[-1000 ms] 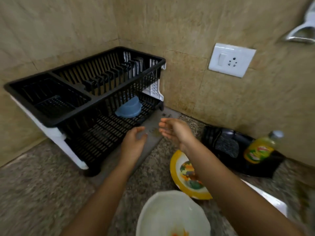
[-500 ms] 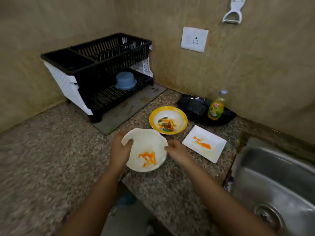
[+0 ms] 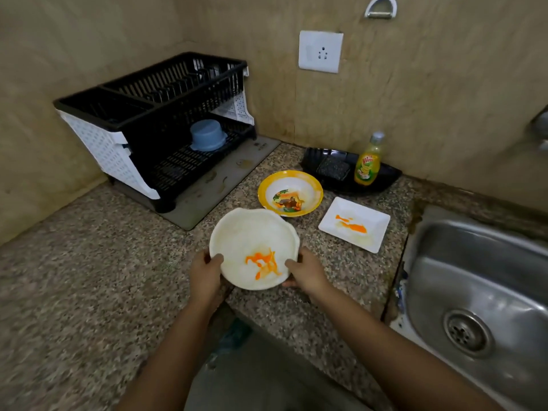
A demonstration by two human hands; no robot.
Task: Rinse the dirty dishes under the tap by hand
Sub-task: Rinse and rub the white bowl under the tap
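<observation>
R hand (image 3: 308, 272) joined L hand (image 3: 204, 271) gripping white bowl (image 3: 252, 238); its underside hidden.

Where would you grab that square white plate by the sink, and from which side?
Likely its near rim, reached from the person's side, thumb on top, fingers underneath. The square white plate lies flat on the granite counter, so only the raised rim gives purchase; the orange smear sits mid-plate, and that edge stands clear of the yellow-rimmed bowl.
</observation>
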